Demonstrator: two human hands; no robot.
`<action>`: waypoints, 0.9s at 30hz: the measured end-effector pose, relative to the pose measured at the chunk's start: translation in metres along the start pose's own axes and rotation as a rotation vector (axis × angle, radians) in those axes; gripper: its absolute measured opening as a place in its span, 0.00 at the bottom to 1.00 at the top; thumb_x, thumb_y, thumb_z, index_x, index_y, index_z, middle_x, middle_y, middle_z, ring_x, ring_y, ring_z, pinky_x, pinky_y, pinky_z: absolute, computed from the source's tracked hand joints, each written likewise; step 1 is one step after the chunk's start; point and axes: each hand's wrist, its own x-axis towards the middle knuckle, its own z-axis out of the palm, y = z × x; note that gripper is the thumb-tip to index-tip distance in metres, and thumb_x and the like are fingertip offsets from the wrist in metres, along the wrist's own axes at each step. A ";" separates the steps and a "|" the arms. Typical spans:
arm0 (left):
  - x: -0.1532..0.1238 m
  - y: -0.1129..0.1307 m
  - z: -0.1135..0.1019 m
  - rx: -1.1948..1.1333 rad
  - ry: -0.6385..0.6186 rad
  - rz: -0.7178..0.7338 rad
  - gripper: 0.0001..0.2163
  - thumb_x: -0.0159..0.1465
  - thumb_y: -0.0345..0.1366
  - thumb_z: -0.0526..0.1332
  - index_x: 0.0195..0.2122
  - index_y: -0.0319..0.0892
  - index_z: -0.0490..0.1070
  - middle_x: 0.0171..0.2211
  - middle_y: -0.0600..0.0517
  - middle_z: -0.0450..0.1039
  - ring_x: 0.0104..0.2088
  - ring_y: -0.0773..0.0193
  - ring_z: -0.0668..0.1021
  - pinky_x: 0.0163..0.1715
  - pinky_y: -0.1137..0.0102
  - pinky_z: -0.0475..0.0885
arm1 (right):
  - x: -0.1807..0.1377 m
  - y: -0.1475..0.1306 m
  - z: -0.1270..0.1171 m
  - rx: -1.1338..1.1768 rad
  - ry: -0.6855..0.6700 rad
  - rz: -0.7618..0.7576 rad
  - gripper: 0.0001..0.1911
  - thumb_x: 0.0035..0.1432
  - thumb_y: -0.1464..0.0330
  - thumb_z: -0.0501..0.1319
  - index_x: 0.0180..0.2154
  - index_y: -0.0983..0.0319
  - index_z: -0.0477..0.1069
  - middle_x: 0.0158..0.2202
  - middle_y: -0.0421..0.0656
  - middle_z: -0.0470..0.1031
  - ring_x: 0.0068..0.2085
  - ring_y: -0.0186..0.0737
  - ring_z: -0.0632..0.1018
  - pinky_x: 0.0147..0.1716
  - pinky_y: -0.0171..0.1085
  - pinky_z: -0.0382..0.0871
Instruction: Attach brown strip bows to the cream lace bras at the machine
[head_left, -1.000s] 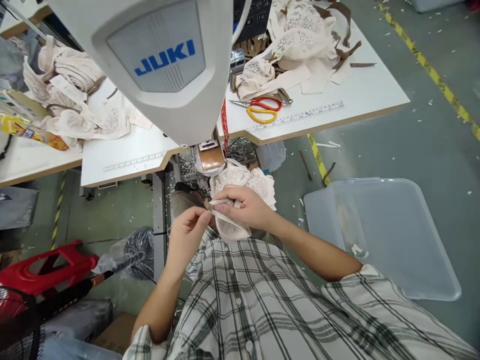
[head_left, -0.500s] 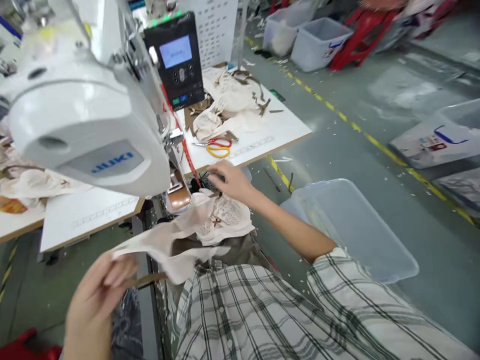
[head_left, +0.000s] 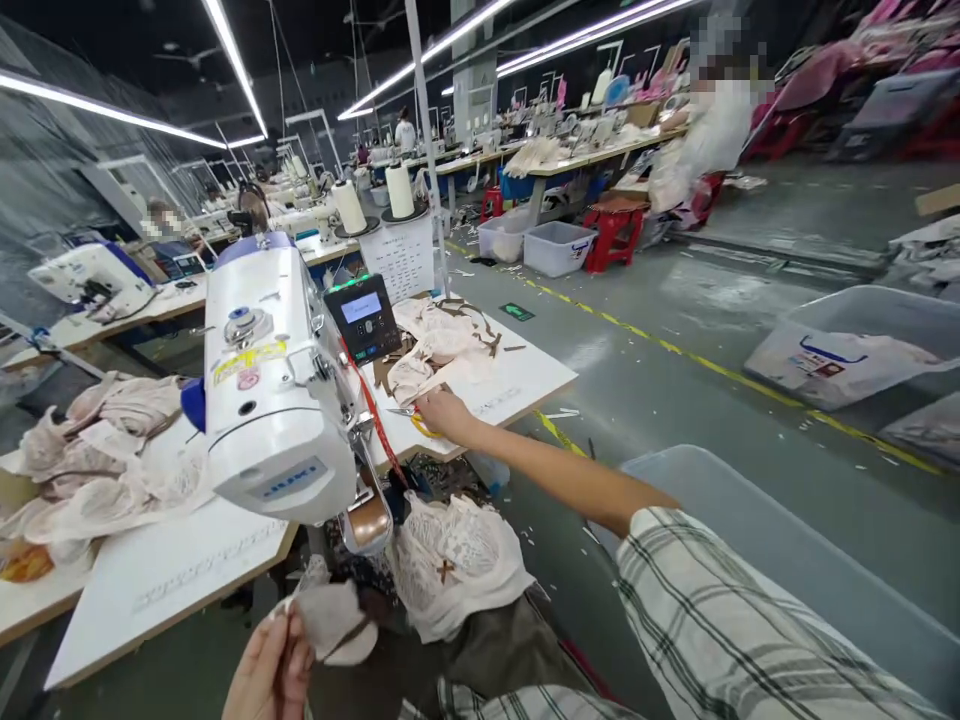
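My left hand (head_left: 271, 668) is low in front of me, fingers pinched on a small cream fabric piece (head_left: 330, 618) with a brown strap. My right hand (head_left: 442, 412) reaches out over the white sewing table (head_left: 517, 375) and lies on the scissors (head_left: 415, 418) with yellow handles; its fingers are curled over them. A cream lace garment (head_left: 454, 560) hangs under the white sewing machine (head_left: 277, 390), by its copper-coloured foot (head_left: 369, 518).
A pile of cream lace pieces (head_left: 442, 345) lies beyond the scissors, more pieces (head_left: 105, 450) at the left. A control panel (head_left: 363, 318) stands behind the machine. A clear plastic bin (head_left: 780, 560) sits on the floor at my right. Other workstations and people are far behind.
My view has lifted from my lap to the room. My right hand left the lace garment and reached out to the scissors. My left hand drew a fabric piece down and left.
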 end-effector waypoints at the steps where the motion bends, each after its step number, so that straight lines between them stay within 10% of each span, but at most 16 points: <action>1: -0.001 -0.006 0.005 0.017 -0.052 0.030 0.19 0.50 0.40 0.77 0.40 0.41 0.76 0.29 0.54 0.72 0.23 0.73 0.69 0.23 0.74 0.72 | -0.008 0.000 -0.001 -0.012 -0.017 -0.009 0.17 0.68 0.63 0.60 0.54 0.66 0.70 0.50 0.49 0.75 0.48 0.43 0.78 0.48 0.46 0.76; 7: -0.006 -0.028 0.040 -0.059 -0.253 0.108 0.15 0.53 0.40 0.76 0.29 0.38 0.72 0.26 0.55 0.71 0.19 0.78 0.64 0.21 0.80 0.64 | -0.038 0.023 -0.003 -0.039 -0.089 -0.069 0.17 0.71 0.67 0.51 0.54 0.73 0.63 0.49 0.64 0.74 0.49 0.55 0.77 0.42 0.42 0.68; 20: 0.004 -0.047 0.049 -0.086 -0.260 0.041 0.14 0.53 0.38 0.75 0.29 0.38 0.72 0.26 0.55 0.71 0.19 0.77 0.66 0.21 0.79 0.65 | -0.038 0.083 -0.021 0.340 -0.280 0.009 0.16 0.64 0.61 0.60 0.50 0.61 0.63 0.37 0.47 0.79 0.33 0.41 0.75 0.31 0.35 0.61; 27: 0.004 -0.058 0.058 -0.065 -0.264 -0.009 0.13 0.54 0.37 0.75 0.29 0.38 0.71 0.26 0.55 0.71 0.19 0.78 0.65 0.21 0.79 0.64 | -0.063 0.093 -0.026 0.013 -0.277 -0.054 0.18 0.65 0.58 0.58 0.48 0.63 0.72 0.38 0.52 0.79 0.36 0.48 0.77 0.33 0.39 0.62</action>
